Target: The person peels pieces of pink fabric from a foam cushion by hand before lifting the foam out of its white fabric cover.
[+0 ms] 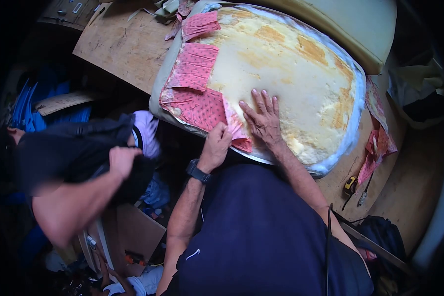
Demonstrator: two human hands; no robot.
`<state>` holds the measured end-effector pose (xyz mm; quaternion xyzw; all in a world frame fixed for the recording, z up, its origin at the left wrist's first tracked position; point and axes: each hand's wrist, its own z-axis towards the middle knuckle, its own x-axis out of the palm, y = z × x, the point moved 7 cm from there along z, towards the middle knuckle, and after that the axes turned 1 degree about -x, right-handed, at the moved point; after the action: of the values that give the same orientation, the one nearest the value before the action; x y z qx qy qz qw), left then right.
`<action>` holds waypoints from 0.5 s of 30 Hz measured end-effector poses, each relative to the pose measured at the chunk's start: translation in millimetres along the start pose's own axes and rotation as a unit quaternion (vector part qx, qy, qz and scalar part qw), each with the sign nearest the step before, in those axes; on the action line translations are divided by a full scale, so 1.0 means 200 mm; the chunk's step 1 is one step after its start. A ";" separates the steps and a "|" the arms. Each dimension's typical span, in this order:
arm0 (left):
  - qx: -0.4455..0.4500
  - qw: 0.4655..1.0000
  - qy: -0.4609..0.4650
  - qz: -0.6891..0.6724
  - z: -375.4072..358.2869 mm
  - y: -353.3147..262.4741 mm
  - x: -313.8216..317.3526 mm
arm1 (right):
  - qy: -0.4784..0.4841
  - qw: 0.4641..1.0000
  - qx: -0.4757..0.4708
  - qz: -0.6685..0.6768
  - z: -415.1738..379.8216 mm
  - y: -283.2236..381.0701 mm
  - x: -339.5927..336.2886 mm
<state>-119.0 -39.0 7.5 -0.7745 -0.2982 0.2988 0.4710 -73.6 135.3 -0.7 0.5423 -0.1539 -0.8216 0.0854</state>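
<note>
A worn yellowish foam cushion (286,64) lies on a wooden workbench (128,44). Red patterned fabric (195,93) is folded over the cushion's left edge in pleats. My left hand (216,147), with a dark watch on its wrist, pinches the near end of that fabric at the cushion's front edge. Just to the right of it, my right hand (262,118) lies flat on the foam, fingers spread.
Another person's arm (79,197) reaches in from the left, its hand at a dark bag (84,138). More red fabric scraps (377,143) and a yellow tape measure (350,185) lie on the bench at right. A beige cushion (350,24) sits behind.
</note>
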 end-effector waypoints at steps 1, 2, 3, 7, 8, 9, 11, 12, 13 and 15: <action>-0.006 1.000 0.000 -0.031 -0.04 0.00 -0.03 | 0.003 1.000 0.004 -0.003 0.00 0.00 0.00; -0.007 1.000 0.001 -0.030 -0.07 0.02 -0.06 | 0.004 1.000 0.005 -0.002 0.01 0.01 0.00; -0.011 0.999 -0.009 -0.039 -0.10 0.02 -0.10 | 0.001 1.000 0.009 -0.002 0.01 0.02 0.00; -0.015 0.998 -0.048 -0.039 -0.09 0.06 -0.13 | 0.003 1.000 0.013 -0.015 0.03 0.03 -0.01; -0.019 0.997 -0.069 -0.034 -0.06 0.08 -0.13 | 0.003 1.000 0.010 -0.013 0.02 0.03 -0.02; -0.022 0.997 -0.056 -0.043 -0.03 0.09 -0.11 | 0.013 1.000 0.018 0.001 0.05 0.06 -0.07; 0.004 0.997 -0.073 -0.003 0.01 0.07 -0.11 | 0.026 0.999 0.026 0.018 0.05 0.07 -0.08; 0.031 0.995 -0.089 0.036 0.01 0.02 -0.11 | 0.031 0.999 0.001 0.015 0.04 0.08 -0.06; 0.045 0.992 -0.117 0.014 0.01 -0.01 -0.11 | 0.036 0.999 -0.023 0.012 0.04 0.09 -0.05; -0.017 0.994 -0.105 0.013 -0.03 -0.03 -0.05 | 0.035 0.999 -0.026 0.018 0.03 0.07 -0.03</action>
<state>-121.9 -47.1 17.6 -0.7508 -0.3409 0.3791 0.4200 -77.3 124.3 11.1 0.5651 -0.1390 -0.8044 0.1194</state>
